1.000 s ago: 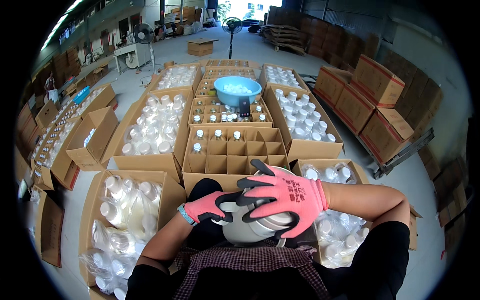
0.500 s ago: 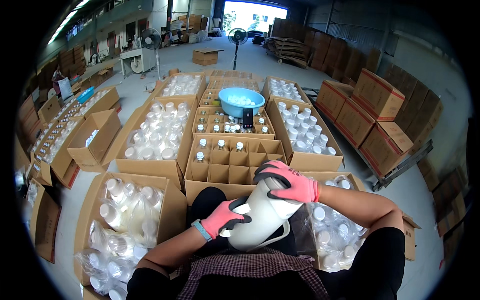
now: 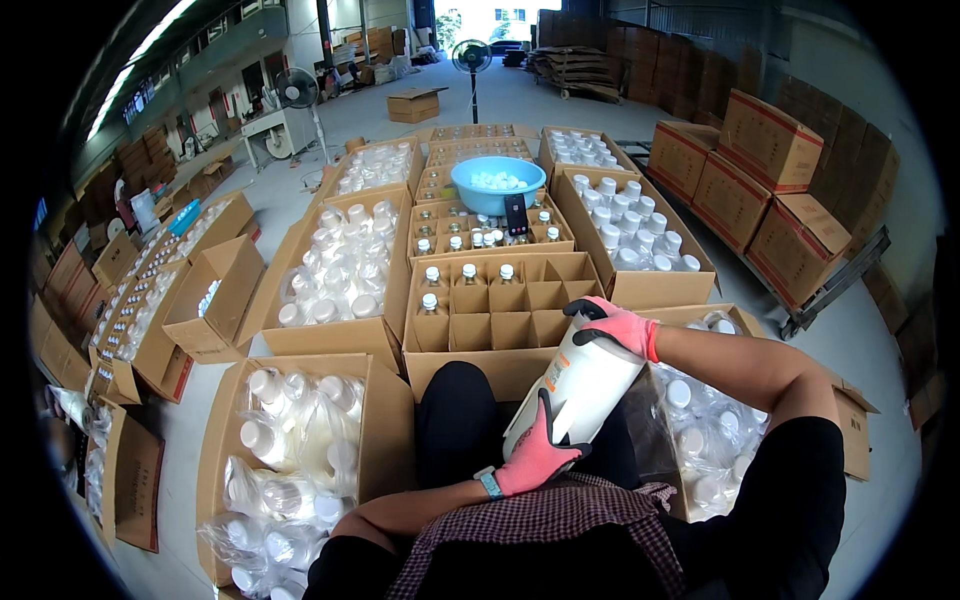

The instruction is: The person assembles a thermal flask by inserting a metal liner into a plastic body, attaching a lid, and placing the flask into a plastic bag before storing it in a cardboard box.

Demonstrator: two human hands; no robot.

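Across my lap I hold a large white jug (image 3: 592, 392), tilted, with coloured print on its side. My right hand (image 3: 622, 332), in a pink and black glove, is closed round its upper end. Lower down, my gloved left hand (image 3: 540, 458) grips the body, thumb pointing up. The handle seen on it earlier is now mostly hidden. Just beyond my knees stands a divided carton (image 3: 490, 368), in which clear bottles (image 3: 470, 276) with white caps fill several cells at the left; other cells are bare.
Cartons of bagged white bottles flank me at left (image 3: 385, 440) and right (image 3: 745, 318). Ahead, a blue basin (image 3: 497, 203) of white caps rests on bottles, a phone (image 3: 516, 216) against it. A cart (image 3: 835, 285) with sealed boxes stands right; a fan (image 3: 472, 57) is farther off.
The jug has turned so its printed side faces up. My left hand has shifted lower round its body; my right stays at the upper end. The whole view has swung slightly.
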